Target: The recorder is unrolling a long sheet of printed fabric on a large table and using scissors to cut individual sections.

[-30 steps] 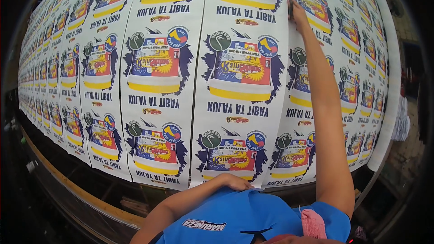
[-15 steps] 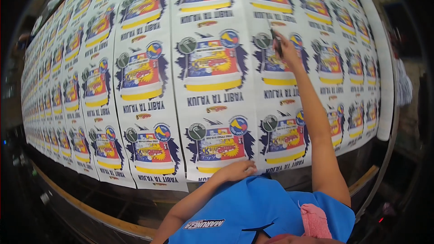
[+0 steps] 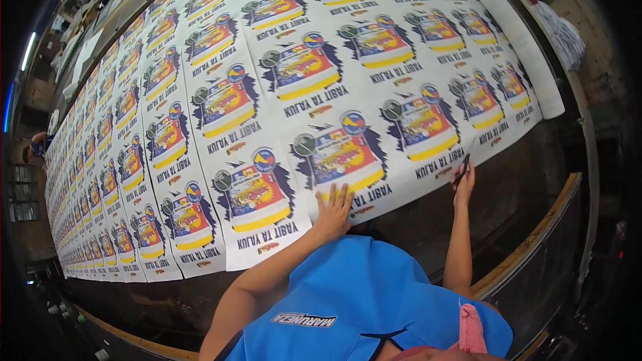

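A wide white printed sheet [image 3: 314, 112], with rows of yellow, red and blue designs, covers the dark table. My left hand [image 3: 334, 212] lies flat on its near edge, fingers spread, over the bottom of one print. Further right, my right hand [image 3: 463, 180] is closed around a slim black cutter [image 3: 464, 164], held at the sheet's near edge below a print. The cutter's tip is too small to make out. Long slits part the sheet into strips on the left.
A thick white roll [image 3: 528, 53] lies along the sheet's right end. Striped cloth [image 3: 560, 35] hangs beyond it. A wooden rail [image 3: 528, 234] runs along the near side. Another person [image 3: 39, 146] stands at the far left.
My right hand has come from the middle of the sheet down to its near edge with the cutter. My left hand has opened flat on the sheet. The view has turned and shifted.
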A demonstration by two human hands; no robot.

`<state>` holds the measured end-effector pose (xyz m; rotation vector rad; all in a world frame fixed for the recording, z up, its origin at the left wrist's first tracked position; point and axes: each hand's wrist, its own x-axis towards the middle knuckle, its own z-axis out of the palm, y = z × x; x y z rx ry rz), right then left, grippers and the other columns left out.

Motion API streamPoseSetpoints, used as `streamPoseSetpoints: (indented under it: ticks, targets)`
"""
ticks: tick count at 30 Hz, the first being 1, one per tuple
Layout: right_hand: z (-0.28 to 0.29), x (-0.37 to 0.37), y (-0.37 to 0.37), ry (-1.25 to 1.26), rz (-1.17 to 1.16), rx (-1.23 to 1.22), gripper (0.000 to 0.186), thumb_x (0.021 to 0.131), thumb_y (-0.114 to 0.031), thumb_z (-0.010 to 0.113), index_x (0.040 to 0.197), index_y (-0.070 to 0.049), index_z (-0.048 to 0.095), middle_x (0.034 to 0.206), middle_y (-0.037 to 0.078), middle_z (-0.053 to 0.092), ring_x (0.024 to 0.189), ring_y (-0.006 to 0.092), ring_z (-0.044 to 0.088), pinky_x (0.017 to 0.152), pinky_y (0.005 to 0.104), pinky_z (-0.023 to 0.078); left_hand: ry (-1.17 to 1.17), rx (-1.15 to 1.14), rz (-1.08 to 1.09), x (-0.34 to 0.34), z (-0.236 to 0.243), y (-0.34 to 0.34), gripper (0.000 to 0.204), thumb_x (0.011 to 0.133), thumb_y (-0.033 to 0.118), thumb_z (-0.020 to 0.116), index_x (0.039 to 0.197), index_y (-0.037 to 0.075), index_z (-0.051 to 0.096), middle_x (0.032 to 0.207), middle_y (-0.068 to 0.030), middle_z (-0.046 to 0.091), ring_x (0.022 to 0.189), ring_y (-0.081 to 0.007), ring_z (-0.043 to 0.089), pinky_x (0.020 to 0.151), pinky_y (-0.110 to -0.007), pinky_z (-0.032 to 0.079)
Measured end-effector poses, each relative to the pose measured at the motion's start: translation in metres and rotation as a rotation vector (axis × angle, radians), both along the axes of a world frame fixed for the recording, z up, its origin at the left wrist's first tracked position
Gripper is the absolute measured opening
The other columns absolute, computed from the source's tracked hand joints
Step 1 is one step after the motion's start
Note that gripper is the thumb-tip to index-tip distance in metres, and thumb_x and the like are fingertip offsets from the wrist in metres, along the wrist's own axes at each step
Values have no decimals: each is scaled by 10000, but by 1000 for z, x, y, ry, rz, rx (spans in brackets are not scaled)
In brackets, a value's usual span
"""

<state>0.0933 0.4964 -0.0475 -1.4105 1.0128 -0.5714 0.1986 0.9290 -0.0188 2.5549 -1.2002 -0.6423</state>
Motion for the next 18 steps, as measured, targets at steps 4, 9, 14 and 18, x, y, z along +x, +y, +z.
streamPoseSetpoints:
  ticks: [4,9,14,18]
  targets:
    - [-22,-102,34,27,109,169,489,1043,-283,530,1486,-180,350,820,34,610,516,93,560,405,202,338,-122,-40,-30,-26,-8,-81,1094,735,433,815,1574,45,231,1651,-193,150,1522,-455,100,1089,-802,99]
    - [-49,-155,88,36,535,389,414,1055,-335,489,1395,-145,349,855,76,629,622,147,622,497,236,441,-530,34,-40,-51,-24,-141,1056,691,274,801,1564,30,258,1636,-212,180,1521,-459,102,1095,-798,81]
    - [-45,-145,106,-167,870,417,455,1026,-300,567,1377,-83,376,865,77,632,627,145,615,527,247,445,-369,-18,13,-67,-10,-142,1048,661,143,733,1561,-25,222,1651,-208,155,1535,-427,106,1124,-765,60]
    - [-29,-122,104,-169,993,404,457,1016,-282,588,1359,-55,388,821,60,614,617,135,618,511,241,432,-267,59,-21,-73,6,-129,1041,659,147,760,1548,-19,245,1645,-205,169,1528,-408,154,1146,-738,97]
